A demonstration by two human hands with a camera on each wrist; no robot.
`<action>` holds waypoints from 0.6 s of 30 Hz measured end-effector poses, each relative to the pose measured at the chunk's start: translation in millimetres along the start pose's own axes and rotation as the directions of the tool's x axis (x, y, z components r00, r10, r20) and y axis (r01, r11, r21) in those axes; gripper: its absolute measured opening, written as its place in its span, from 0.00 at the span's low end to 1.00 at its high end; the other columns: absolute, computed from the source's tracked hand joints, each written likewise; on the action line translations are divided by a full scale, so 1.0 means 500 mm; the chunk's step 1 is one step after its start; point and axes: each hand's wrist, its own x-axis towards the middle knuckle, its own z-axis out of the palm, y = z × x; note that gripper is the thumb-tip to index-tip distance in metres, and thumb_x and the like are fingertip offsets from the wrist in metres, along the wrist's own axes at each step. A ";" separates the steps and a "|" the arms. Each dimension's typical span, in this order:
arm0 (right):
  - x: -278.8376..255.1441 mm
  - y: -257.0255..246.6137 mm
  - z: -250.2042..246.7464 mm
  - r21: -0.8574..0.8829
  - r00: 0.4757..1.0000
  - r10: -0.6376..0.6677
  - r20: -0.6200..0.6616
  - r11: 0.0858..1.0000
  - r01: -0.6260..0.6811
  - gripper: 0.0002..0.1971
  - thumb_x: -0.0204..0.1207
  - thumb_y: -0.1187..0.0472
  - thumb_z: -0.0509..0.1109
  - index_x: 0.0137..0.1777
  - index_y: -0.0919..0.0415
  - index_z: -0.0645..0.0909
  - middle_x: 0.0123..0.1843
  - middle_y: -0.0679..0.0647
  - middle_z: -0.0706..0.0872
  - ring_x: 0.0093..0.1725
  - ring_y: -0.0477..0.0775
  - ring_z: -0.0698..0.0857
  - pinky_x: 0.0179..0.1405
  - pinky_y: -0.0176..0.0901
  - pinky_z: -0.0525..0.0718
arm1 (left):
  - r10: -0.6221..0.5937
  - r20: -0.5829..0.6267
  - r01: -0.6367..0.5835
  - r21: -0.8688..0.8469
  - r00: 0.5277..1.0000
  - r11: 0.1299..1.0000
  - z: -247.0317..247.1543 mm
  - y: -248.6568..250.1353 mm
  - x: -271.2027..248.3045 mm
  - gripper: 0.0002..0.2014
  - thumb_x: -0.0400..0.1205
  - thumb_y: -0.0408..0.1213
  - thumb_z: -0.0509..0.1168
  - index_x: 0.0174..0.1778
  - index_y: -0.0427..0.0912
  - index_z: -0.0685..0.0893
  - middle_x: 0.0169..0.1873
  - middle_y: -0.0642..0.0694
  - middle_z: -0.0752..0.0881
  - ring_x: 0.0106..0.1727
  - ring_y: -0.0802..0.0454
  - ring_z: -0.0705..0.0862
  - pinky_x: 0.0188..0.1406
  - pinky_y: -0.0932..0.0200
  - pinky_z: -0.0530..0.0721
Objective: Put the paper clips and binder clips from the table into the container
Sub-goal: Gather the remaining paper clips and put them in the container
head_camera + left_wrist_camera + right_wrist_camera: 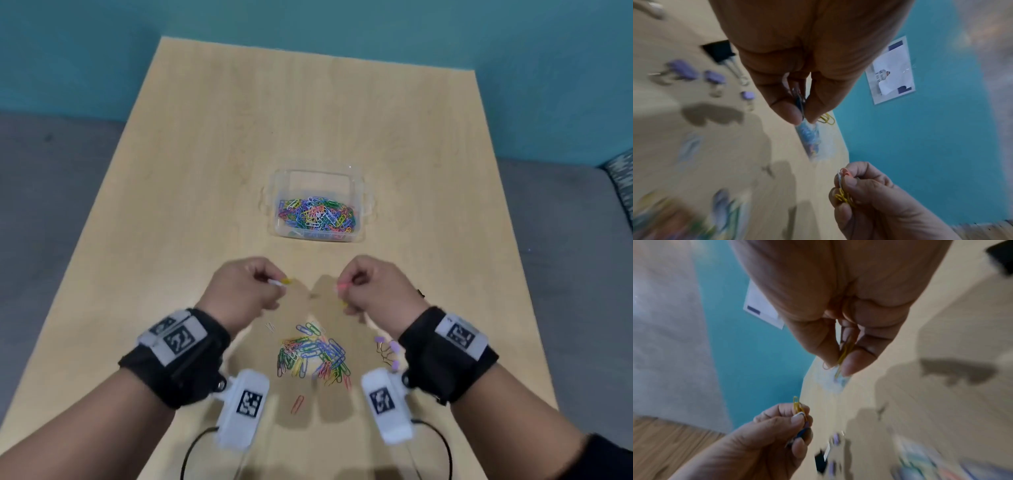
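A clear plastic container [362, 205] holding many coloured paper clips stands mid-table. Just in front of it my two hands hover side by side above the wood. My left hand [274, 287] pinches a few paper clips [282, 281], yellow, white and blue [800, 104]. My right hand [345, 288] pinches pink and yellow paper clips [339, 287], the yellow one [844, 353] between thumb and fingers. A loose pile of coloured paper clips [313, 353] lies on the table between my wrists. Small purple binder clips [387, 347] lie right of the pile.
A black binder clip [719, 50] lies beyond the purple ones [682, 69]. One orange paper clip [297, 404] lies alone near the front edge, and a pale one [270, 327] sits left of the pile. The wooden table [205, 154] meets a teal wall behind.
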 end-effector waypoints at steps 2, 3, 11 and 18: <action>0.043 -0.035 -0.022 0.010 0.995 -0.067 -0.067 0.998 0.068 0.13 0.71 0.78 0.70 0.33 0.61 0.77 0.30 0.57 0.78 0.25 0.44 0.78 0.25 0.40 0.85 | 0.068 -0.044 -0.067 0.038 0.997 0.997 -0.005 0.047 0.038 0.06 0.71 0.24 0.73 0.34 0.40 0.85 0.22 0.46 0.80 0.21 0.54 0.82 0.22 0.65 0.74; 0.067 -0.053 -0.031 -0.004 0.990 -0.093 -0.108 0.996 0.093 0.13 0.71 0.78 0.70 0.32 0.61 0.77 0.29 0.55 0.78 0.24 0.43 0.77 0.27 0.43 0.87 | 0.108 -0.066 -0.104 0.053 0.992 0.993 -0.007 0.070 0.059 0.07 0.72 0.23 0.72 0.34 0.40 0.85 0.22 0.47 0.80 0.22 0.54 0.82 0.24 0.63 0.77; 0.195 -0.141 -0.053 -0.187 0.978 -0.121 -0.168 0.978 0.089 0.09 0.69 0.70 0.72 0.36 0.55 0.81 0.36 0.53 0.83 0.36 0.55 0.85 0.47 0.61 0.89 | 0.267 -0.033 -0.253 0.231 0.963 0.939 0.023 0.163 0.163 0.09 0.71 0.27 0.71 0.40 0.47 0.87 0.36 0.45 0.87 0.34 0.48 0.84 0.43 0.51 0.85; 0.061 -0.017 -0.035 -0.618 0.973 -0.214 -0.085 0.778 0.117 0.18 0.72 0.68 0.63 0.61 0.59 0.83 0.60 0.62 0.84 0.59 0.61 0.82 0.60 0.47 0.78 | 0.353 -0.036 -0.290 0.496 0.935 0.819 -0.016 0.030 0.060 0.16 0.77 0.30 0.64 0.59 0.46 0.86 0.53 0.44 0.84 0.50 0.47 0.83 0.55 0.55 0.80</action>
